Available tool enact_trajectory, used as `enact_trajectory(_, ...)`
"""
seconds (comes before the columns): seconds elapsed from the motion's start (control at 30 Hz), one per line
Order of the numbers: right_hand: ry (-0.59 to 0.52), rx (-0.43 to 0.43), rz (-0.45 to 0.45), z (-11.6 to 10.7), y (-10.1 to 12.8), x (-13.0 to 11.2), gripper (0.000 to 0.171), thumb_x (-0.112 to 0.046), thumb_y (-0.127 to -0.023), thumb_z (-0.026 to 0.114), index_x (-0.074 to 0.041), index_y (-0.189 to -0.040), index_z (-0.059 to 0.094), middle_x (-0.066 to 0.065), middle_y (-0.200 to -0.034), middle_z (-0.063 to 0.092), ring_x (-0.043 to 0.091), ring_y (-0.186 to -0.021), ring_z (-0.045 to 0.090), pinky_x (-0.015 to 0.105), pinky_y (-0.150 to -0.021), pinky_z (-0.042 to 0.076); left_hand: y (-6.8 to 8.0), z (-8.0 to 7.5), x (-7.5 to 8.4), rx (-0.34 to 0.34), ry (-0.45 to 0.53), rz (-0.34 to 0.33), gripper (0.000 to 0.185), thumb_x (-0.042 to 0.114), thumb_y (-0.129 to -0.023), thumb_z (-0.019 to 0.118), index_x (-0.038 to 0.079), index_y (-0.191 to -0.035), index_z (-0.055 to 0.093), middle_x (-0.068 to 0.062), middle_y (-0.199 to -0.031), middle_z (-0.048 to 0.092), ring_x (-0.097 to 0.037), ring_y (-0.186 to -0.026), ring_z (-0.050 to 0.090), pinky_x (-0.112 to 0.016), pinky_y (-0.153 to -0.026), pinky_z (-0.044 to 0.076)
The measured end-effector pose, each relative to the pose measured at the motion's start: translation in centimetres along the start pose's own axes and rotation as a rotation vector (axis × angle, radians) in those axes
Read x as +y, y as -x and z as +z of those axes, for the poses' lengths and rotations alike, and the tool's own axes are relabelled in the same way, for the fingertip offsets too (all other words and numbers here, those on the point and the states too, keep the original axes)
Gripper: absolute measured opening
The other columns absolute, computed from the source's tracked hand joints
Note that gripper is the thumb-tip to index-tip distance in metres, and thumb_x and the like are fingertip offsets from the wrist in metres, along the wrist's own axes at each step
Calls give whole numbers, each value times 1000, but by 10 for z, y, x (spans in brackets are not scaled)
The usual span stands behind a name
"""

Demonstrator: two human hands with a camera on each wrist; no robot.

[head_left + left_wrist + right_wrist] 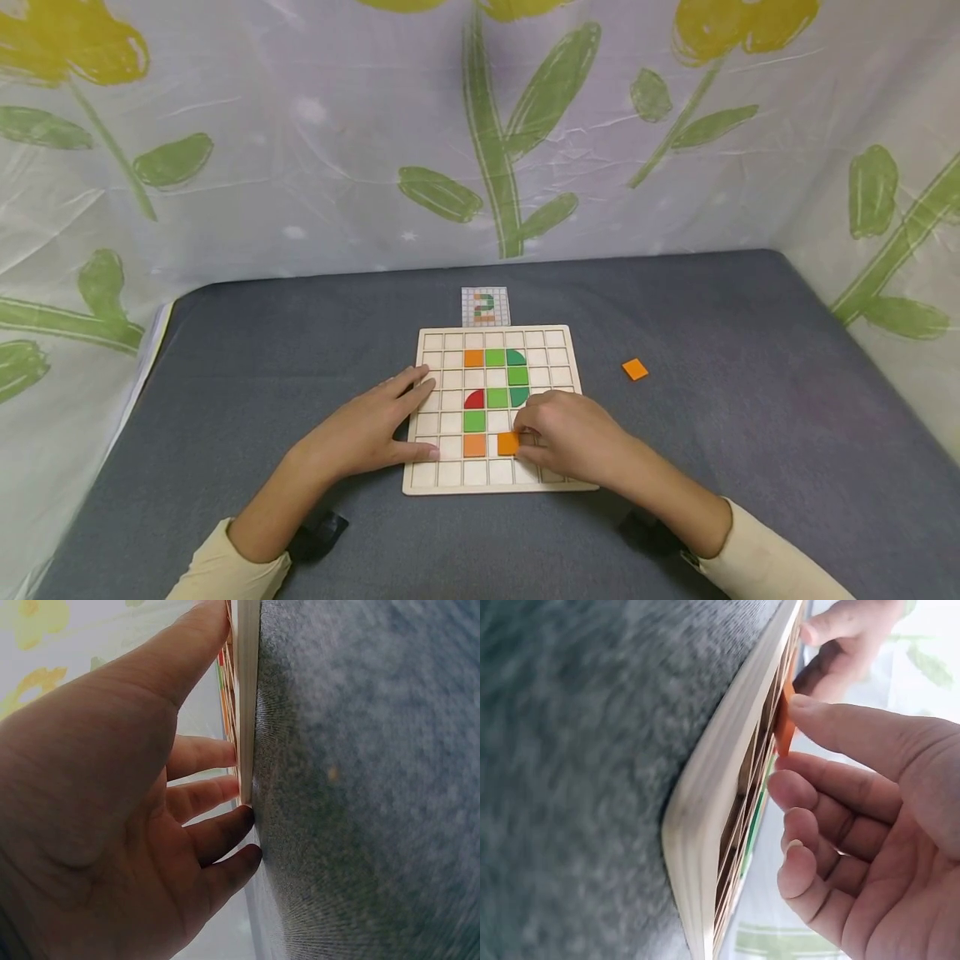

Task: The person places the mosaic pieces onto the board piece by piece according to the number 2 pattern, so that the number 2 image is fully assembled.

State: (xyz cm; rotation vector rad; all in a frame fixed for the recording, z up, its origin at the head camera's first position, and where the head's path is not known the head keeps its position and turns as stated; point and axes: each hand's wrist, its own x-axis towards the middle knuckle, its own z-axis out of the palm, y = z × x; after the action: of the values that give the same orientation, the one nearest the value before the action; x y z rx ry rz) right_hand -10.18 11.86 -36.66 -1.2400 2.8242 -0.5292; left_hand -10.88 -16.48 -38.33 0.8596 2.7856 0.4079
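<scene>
The head view is evenly and softly lit, with no hard glare; light seems diffuse from above and in front, filtering through the pale flowered sheet point(480, 125) behind. Shadows are faint, only a thin dark edge under the wooden board point(495, 487) and beneath the forearms. Straight lines bow slightly toward the frame edges (a wide lens), and the corners look a touch softer. The left wrist view is dimmer: the left hand point(97, 825) is in shade, its fingertips nearly black, and the grey cloth point(375, 787) smears at the right. The right wrist view is brighter, its near cloth blurred, its background washed out.
</scene>
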Motion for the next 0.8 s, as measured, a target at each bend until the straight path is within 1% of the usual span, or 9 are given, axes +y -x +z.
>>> enact_trajectory(0.17, -6, 20, -3, 3, -2, -2, 9, -10, -70, 66, -20, -69, 64, -13, -63, 49, 4, -58, 42, 21, -51, 36, 0, -1, 0, 4, 11, 0, 90, 65, -75, 55, 11, -142, 29, -7, -147, 19, -22, -130, 26, -41, -95, 34)
enact_trajectory(0.3, -3, 34, 11, 4, -2, -2, 13, -9, -69, 64, -21, -67, 60, -13, -61, 47, 4, -57, 42, 21, -50, 35, 0, -1, -1, 5, 10, -1, 91, 66, -75, 54, 12, -143, 29, -7, -147, 18, -22, -130, 25, -41, -96, 34)
enact_trajectory(0.43, -35, 0, -4, 4, 0, -1, 14, -9, -70, 63, -22, -67, 58, -13, -64, 48, 3, -58, 42, 20, -50, 36, 0, 0, -1, 6, 10, -1, 91, 67, -75, 54, 13, -143, 28, -6, -147, 18, -21, -130, 25, -41, -96, 34)
enact_trajectory(0.57, -68, -47, -35, 4, 0, -2, 10, -10, -72, 63, -20, -72, 62, -11, -69, 52, 3, -61, 43, 20, -52, 37, -1, 1, -2, 6, 14, -3, 91, 68, -74, 54, 13, -143, 28, -6, -147, 18, -21, -130, 24, -41, -96, 33)
enact_trajectory(0.8, -74, -61, -66, 2, 1, -2, 11, -9, -74, 60, -19, -75, 65, -11, -72, 53, 3, -62, 44, 20, -54, 38, -1, 1, -2, 1, 13, -5, 92, 68, -74, 54, 13, -143, 28, -6, -147, 18, -21, -130, 25, -40, -96, 34)
